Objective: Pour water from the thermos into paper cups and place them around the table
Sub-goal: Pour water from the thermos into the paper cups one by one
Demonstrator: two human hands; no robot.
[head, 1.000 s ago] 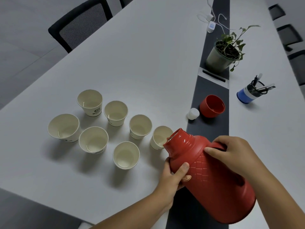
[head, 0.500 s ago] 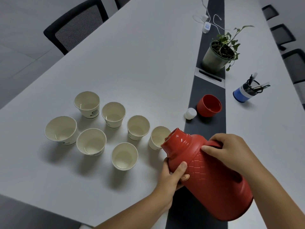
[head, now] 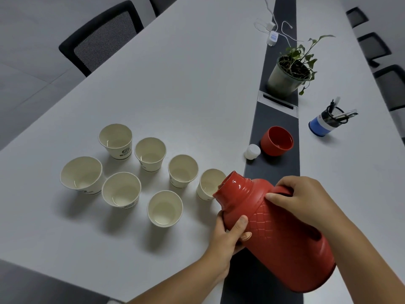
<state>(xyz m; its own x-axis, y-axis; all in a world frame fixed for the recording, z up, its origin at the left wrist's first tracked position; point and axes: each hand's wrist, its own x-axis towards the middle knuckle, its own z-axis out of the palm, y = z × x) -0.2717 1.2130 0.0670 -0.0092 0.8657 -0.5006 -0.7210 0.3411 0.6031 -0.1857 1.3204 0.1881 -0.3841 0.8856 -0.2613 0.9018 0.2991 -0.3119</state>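
now the red thermos (head: 278,235) is tilting over the white table (head: 197,84), its open mouth hanging right at the rim of the nearest paper cup (head: 208,183). the right hand (head: 306,200) is gripping the handle, and the left hand (head: 230,235) is clasping the neck from below. six more paper cups (head: 151,153) are standing clustered to the left. the red lid cup (head: 277,140) and white stopper (head: 252,151) are sitting just beside each other on the dark centre strip (head: 276,170).
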